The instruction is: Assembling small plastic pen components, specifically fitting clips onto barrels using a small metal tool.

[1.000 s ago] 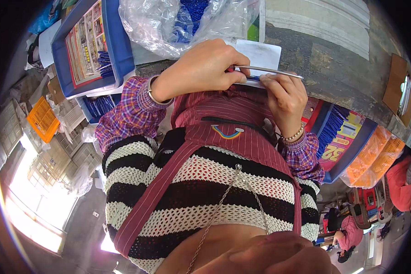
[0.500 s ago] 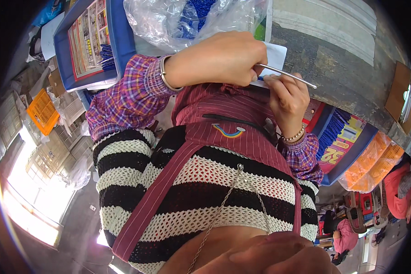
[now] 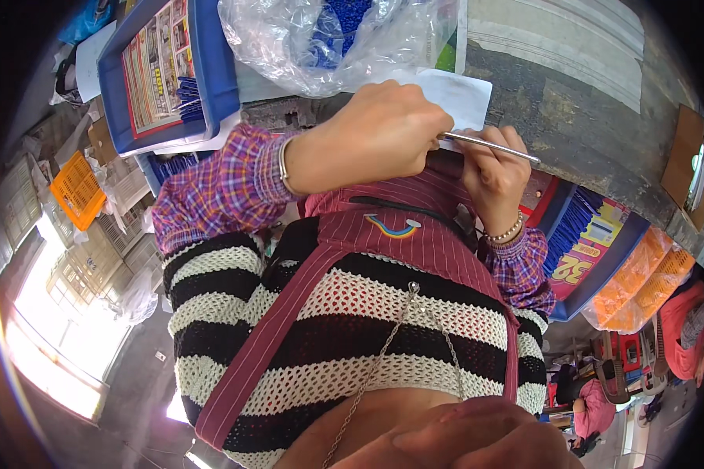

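Observation:
My left hand [image 3: 375, 133] is closed in a fist around one end of a thin silver metal rod [image 3: 499, 147]. The rod sticks out to the right, crossing just above the fingers of my right hand [image 3: 494, 173]. Those fingers are curled together in a pinch close to the left fist; whatever lies between them is hidden. Beyond both hands, a white sheet of paper [image 3: 463, 98] lies at the bench edge. Behind the left hand is a clear plastic bag [image 3: 270, 48] with small blue pieces [image 3: 343, 27] in it.
A blue tray [image 3: 220, 70] with printed sheets and dark blue strips stands at the left. Another blue tray [image 3: 632, 244] with blue strips is at the right, beside orange baskets [image 3: 641, 273]. The worn grey bench [image 3: 555, 109] spans the front. Other people [image 3: 594, 402] sit at far right.
My left hand has come down toward my body, and the rod's left end has dropped with it. More of the white paper shows. The right hand has hardly moved.

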`<state>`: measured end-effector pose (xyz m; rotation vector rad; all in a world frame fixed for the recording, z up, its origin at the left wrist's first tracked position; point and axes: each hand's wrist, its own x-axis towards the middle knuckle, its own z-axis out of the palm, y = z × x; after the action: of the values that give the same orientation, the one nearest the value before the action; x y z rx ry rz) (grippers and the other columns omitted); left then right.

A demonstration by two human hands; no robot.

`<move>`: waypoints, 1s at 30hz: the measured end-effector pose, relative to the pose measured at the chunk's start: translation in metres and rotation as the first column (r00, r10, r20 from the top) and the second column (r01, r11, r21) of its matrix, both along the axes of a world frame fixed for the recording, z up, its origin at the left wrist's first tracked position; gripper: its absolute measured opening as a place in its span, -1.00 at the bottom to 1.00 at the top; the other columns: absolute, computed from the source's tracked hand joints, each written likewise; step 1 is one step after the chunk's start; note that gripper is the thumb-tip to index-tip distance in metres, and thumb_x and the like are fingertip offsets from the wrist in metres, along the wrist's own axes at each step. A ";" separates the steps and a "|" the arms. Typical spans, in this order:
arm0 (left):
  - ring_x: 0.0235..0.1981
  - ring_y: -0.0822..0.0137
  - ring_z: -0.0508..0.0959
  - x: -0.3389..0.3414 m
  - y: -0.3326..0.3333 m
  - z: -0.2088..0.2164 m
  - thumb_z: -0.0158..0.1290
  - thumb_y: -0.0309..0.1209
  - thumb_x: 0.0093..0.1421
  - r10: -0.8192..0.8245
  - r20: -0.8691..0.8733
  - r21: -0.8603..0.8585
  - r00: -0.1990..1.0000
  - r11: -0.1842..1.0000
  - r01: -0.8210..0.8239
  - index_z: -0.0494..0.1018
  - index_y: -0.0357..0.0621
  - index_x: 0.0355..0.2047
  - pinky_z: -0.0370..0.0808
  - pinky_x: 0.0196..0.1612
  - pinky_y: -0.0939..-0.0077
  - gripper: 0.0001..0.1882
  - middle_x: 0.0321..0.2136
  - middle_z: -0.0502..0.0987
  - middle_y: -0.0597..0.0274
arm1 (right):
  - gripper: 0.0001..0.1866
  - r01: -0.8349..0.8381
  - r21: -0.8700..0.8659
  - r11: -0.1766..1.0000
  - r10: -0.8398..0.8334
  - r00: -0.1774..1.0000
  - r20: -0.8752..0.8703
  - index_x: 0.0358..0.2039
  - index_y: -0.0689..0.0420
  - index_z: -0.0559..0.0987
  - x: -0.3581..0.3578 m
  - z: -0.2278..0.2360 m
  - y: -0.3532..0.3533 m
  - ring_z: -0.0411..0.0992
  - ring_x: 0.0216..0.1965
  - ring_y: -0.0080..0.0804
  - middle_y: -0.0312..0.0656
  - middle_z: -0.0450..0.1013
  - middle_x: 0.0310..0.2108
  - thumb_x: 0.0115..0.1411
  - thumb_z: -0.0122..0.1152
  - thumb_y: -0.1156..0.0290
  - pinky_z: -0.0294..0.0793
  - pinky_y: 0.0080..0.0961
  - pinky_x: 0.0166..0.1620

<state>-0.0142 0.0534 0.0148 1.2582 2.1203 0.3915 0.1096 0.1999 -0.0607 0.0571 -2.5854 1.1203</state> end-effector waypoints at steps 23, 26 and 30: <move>-0.58 -0.01 0.51 0.015 -0.004 -0.003 0.09 -0.45 -0.07 0.015 -0.094 0.037 0.995 0.999 -0.012 0.50 -0.15 -0.50 0.42 -0.51 0.16 -0.91 -0.67 0.48 0.03 | -0.76 0.014 0.014 1.000 -0.013 0.999 -0.051 -0.49 0.11 0.54 0.000 -0.001 0.000 0.32 -0.50 -0.31 -0.29 0.35 -0.55 -0.28 0.18 0.63 0.30 -0.40 -0.45; -0.58 0.01 0.51 0.023 -0.012 -0.006 0.09 -0.45 -0.05 0.115 -0.085 0.103 0.990 0.989 -0.106 0.50 -0.13 -0.44 0.41 -0.52 0.19 -0.88 -0.65 0.49 0.06 | -0.75 0.005 0.019 1.000 -0.005 1.000 -0.017 -0.48 0.12 0.55 0.000 0.001 0.001 0.33 -0.49 -0.31 -0.29 0.37 -0.53 -0.28 0.18 0.64 0.30 -0.40 -0.44; -0.58 0.03 0.51 0.029 -0.018 -0.011 0.10 -0.42 0.00 0.204 -0.054 0.137 0.977 0.971 -0.195 0.52 -0.12 -0.39 0.41 -0.53 0.23 -0.86 -0.62 0.49 0.05 | -0.74 0.017 0.016 1.000 -0.017 0.999 -0.029 -0.47 0.12 0.56 0.002 -0.004 0.000 0.34 -0.48 -0.32 -0.29 0.38 -0.53 -0.28 0.18 0.63 0.31 -0.41 -0.43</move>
<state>0.0147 0.0353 0.0041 1.1465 2.3203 0.5919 0.1120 0.2004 -0.0643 0.0549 -2.5646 1.0844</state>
